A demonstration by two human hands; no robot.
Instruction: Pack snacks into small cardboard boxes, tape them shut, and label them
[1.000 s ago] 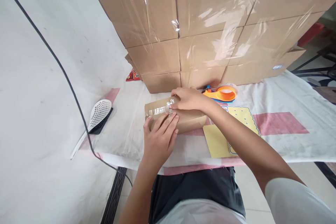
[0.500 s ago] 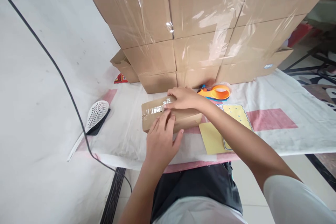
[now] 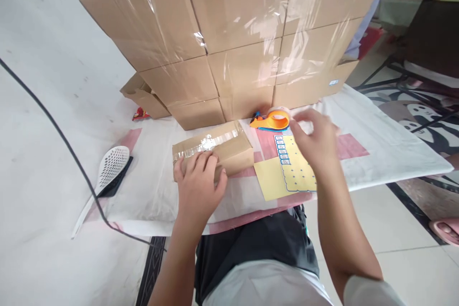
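A small closed cardboard box (image 3: 233, 150) lies on the cloth-covered table, a strip of shiny clear tape along its top. My left hand (image 3: 199, 177) rests on the near left part of this box, fingers spread flat over its top edge. Raised off the table, my right hand (image 3: 317, 141) is beside the orange tape dispenser (image 3: 270, 121), thumb and forefinger apart and somewhat blurred. Whether it touches the dispenser is hard to see. Under and left of that hand lie a yellow sheet with blue markings (image 3: 297, 167) and a plain yellow paper (image 3: 270, 181).
A tall cardboard panel (image 3: 244, 67) wrapped in clear tape stands behind the box. On the left are a white slotted spoon (image 3: 114, 162), a black flat object (image 3: 116, 184) and a hanging dark cable (image 3: 60, 129). An open carton (image 3: 143, 95) and a red packet (image 3: 139, 114) sit behind.
My right hand has left the box top and moved right, near the tape dispenser. My left hand stays on the box. The camera view has shifted to the right.
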